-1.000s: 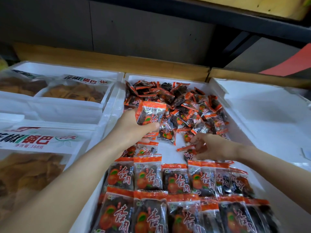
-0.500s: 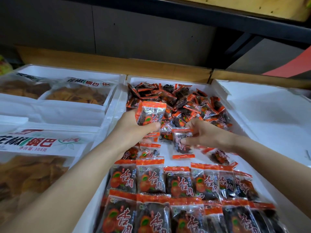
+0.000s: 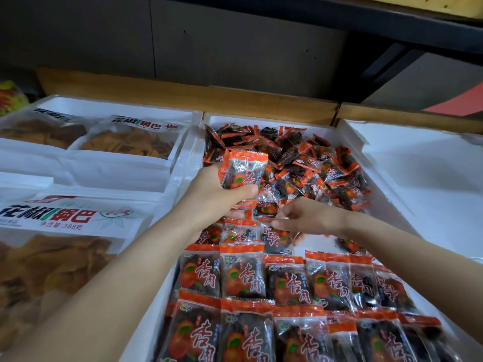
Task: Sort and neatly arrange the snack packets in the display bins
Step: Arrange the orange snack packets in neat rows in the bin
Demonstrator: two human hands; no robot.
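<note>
The left hand (image 3: 217, 198) curls around a small stack of packets (image 3: 243, 171), thumb across the front, holding it upright above the middle bin (image 3: 264, 118). The right hand (image 3: 309, 218) pinches 1 packet (image 3: 277, 237) by its top edge, low over the bin floor just beyond the tidy rows (image 3: 287, 283). By my reading the job is roughly half done. 2 rows lie flat and face-up at the near end, and a 3rd is starting beside the hands. A loose pile (image 3: 308, 163) at the far end awaits sorting.
</note>
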